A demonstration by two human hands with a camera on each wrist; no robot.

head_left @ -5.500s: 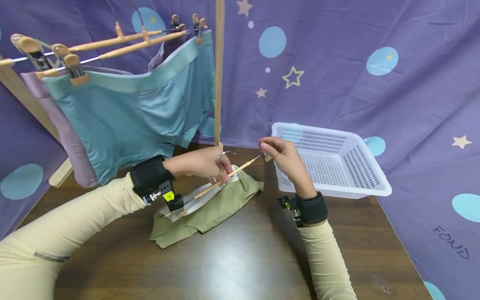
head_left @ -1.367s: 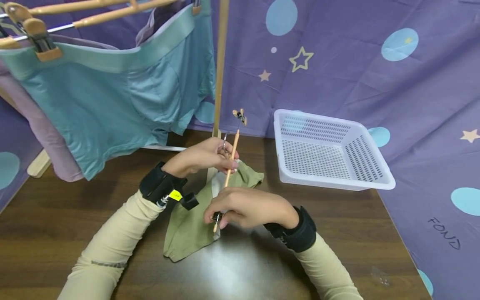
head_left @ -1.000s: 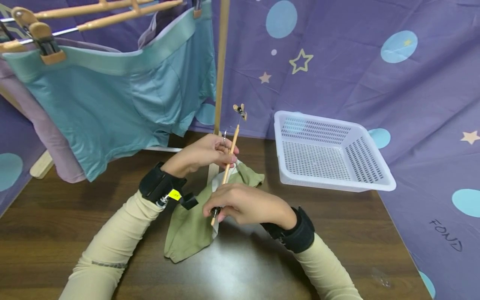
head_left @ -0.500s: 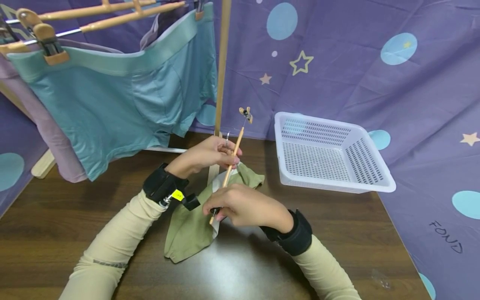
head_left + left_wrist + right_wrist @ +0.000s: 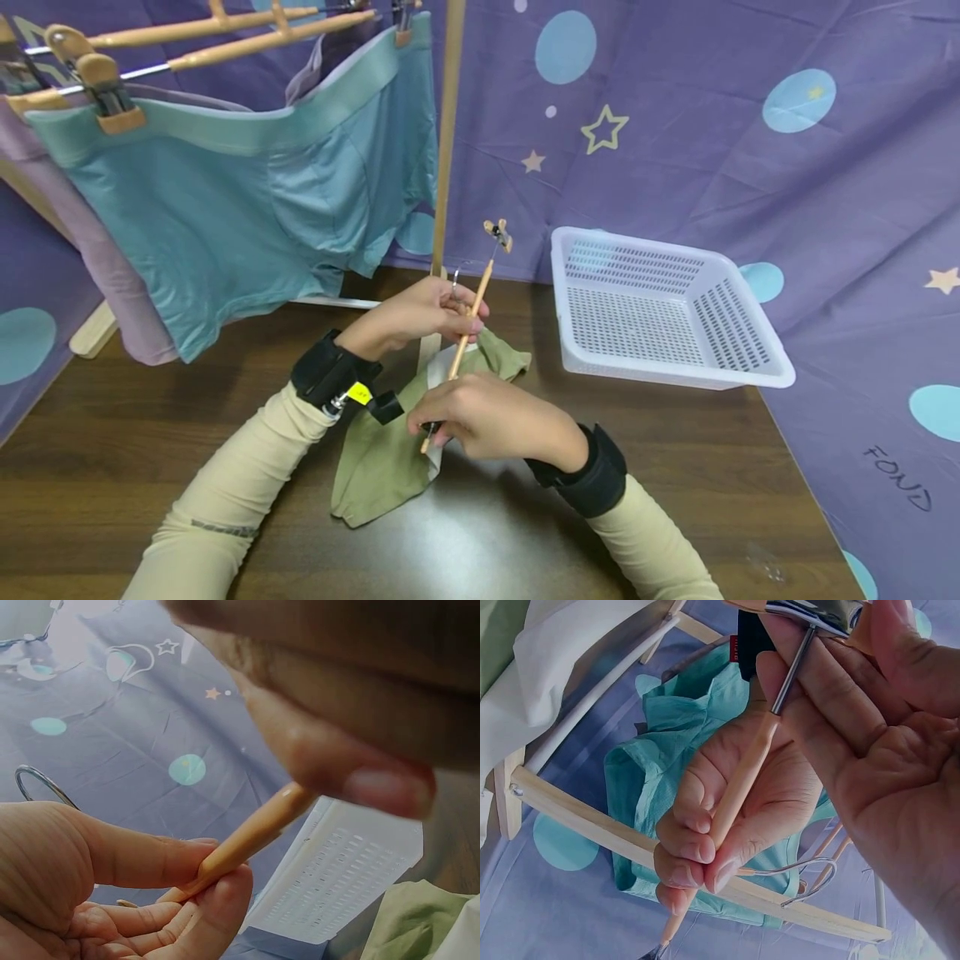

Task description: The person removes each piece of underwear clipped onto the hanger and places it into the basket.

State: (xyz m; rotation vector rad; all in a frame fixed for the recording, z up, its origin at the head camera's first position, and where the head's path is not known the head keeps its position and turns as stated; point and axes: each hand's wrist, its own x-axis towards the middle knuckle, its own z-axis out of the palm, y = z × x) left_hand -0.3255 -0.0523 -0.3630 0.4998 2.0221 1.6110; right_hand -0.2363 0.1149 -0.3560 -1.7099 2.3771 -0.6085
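My left hand [image 5: 420, 312] grips a wooden-and-metal clip hanger [image 5: 483, 283] by the middle of its bar, thumb and fingers closed around it. The metal hook [image 5: 821, 866] sticks out beside that hand. With my right hand [image 5: 495, 417] I pinch the clip [image 5: 829, 615] at the near end, between thumb and fingers. The far clip [image 5: 498, 233] points away with nothing in it. Below the hanger, an olive-green garment [image 5: 382, 467] with a white band lies crumpled on the table. The right hand partly covers the near clip in the head view.
Teal shorts [image 5: 202, 208] and a mauve garment [image 5: 142, 325] hang from clip hangers at the left. A wooden post [image 5: 450, 125] rises behind my left hand. To the right stands a white perforated basket [image 5: 560, 292] on the brown table [image 5: 675, 467]. Patterned purple fabric lines the back.
Since the oldest frame my right hand has moved from the hanger's far end to its near clip, and the bar has swung to point away. The garment has shifted slightly. Recent frames barely differ.
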